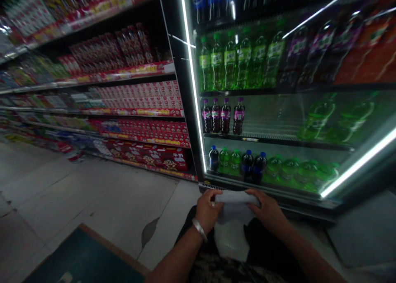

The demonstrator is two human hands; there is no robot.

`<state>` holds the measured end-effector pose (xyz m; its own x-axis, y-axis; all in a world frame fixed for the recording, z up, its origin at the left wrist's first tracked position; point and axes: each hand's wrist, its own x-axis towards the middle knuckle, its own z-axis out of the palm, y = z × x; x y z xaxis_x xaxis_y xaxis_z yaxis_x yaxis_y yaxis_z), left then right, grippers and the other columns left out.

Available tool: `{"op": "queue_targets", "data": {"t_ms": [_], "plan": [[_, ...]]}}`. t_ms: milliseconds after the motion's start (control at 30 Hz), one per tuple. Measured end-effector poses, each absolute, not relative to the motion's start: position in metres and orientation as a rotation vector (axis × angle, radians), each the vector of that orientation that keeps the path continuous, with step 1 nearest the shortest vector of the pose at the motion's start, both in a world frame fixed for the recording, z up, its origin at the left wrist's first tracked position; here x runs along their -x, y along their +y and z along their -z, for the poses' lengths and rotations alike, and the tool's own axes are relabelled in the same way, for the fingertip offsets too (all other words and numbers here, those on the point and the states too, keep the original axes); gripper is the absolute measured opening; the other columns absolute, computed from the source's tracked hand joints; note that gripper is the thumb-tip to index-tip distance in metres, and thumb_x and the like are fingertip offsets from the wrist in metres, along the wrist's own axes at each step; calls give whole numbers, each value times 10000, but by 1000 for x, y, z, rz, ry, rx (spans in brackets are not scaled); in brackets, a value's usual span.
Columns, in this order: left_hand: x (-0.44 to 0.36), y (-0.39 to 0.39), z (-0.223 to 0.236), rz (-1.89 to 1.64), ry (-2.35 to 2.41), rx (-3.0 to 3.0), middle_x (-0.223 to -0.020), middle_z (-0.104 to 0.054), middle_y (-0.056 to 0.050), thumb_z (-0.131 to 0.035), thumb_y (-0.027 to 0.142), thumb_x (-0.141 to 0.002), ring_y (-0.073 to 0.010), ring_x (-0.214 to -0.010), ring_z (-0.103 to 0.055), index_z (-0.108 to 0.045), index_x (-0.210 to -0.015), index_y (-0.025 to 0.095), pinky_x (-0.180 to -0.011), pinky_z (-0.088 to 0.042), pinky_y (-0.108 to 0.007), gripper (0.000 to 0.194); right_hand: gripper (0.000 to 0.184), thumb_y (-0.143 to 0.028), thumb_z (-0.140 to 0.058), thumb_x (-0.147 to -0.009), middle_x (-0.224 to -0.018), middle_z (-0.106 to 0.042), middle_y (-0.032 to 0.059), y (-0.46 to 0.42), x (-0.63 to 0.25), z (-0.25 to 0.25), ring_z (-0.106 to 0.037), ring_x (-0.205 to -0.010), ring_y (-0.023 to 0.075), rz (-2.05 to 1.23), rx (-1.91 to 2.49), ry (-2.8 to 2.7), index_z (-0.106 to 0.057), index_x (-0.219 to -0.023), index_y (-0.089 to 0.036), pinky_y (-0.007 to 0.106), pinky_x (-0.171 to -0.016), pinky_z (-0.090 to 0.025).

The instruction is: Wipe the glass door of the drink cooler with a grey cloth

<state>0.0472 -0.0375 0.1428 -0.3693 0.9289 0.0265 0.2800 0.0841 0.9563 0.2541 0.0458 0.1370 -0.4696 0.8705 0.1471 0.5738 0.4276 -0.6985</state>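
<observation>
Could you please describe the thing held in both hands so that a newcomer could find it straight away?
Start at the lit drinks cooler. Below its bottom shelf, the left hand and right hand grip a pale folded cloth. It is the only soft, whitish item among bottles.

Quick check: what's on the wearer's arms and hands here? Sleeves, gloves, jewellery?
Both forearms are bare, with no sleeves in view and no gloves. The left hand has a pale, silvery bangle round the wrist. The right hand and its wrist show nothing worn. No watch, rings or markings can be made out in this dim picture.
</observation>
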Motion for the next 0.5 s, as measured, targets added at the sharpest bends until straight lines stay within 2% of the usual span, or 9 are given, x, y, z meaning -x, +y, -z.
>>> {"op": "queue_targets", "data": {"t_ms": [100,167,233,300,400,433,500], "plan": [[-44,-37,-145,-1339,1779,-1267,-859,-598,-51,-582,82,-632,-189,-841,-546,-656,-856,146,-816,-413,-332,244,471,-473,-449,-702,-1044,-619,110,49,-257,-142,-579,-1010,282,-785,1216,-2196,-691,-987,-187,503,-951,-437],[-42,-35,-149,-1407,1749,-1288,-919,-592,-66,-598,91,-619,-205,-930,-550,-648,-793,151,-889,-399,-349,191,435,-489,-494,-669,-1130,-595,123,52,-259,-147,-537,-1097,315,-736,1173,-2147,-705,-907,-194,537,-994,-390],[-41,-35,-155,-1479,1623,-1236,-1053,-605,-90,-629,101,-586,-226,-1052,-544,-617,-734,153,-964,-370,-355,158,404,-496,-546,-645,-1243,-558,112,53,-261,-152,-499,-1168,330,-794,1121,-2066,-700,-868,-196,531,-1035,-357],[-42,-36,-162,-1499,1420,-1078,-1047,-632,-80,-681,164,-596,-208,-998,-572,-581,-733,153,-897,-402,-326,170,408,-511,-594,-669,-1176,-600,93,51,-262,-156,-550,-1082,307,-987,1136,-1951,-681,-912,-195,485,-981,-411],[-47,-39,-171,-1495,1178,-840,-759,-607,14,-772,337,-632,-111,-707,-539,-562,-798,155,-658,-397,-238,323,474,-567,-663,-696,-892,-645,49,45,-258,-161,-593,-849,248,-1332,1221,-1667,-640,-971,-181,374,-776,-480],[-49,-41,-173,-1499,1115,-768,-760,-612,23,-800,381,-618,-101,-696,-540,-582,-877,156,-647,-403,-226,407,506,-578,-699,-674,-851,-640,40,43,-256,-161,-592,-809,236,-1451,1216,-1540,-631,-974,-176,348,-731,-480],[-52,-44,-172,-1481,982,-645,-900,-671,-10,-834,425,-584,-121,-776,-599,-597,-1045,165,-687,-446,-225,580,566,-553,-780,-597,-860,-649,42,39,-250,-163,-601,-787,230,-1667,1158,-1260,-624,-981,-169,324,-699,-489]]}}
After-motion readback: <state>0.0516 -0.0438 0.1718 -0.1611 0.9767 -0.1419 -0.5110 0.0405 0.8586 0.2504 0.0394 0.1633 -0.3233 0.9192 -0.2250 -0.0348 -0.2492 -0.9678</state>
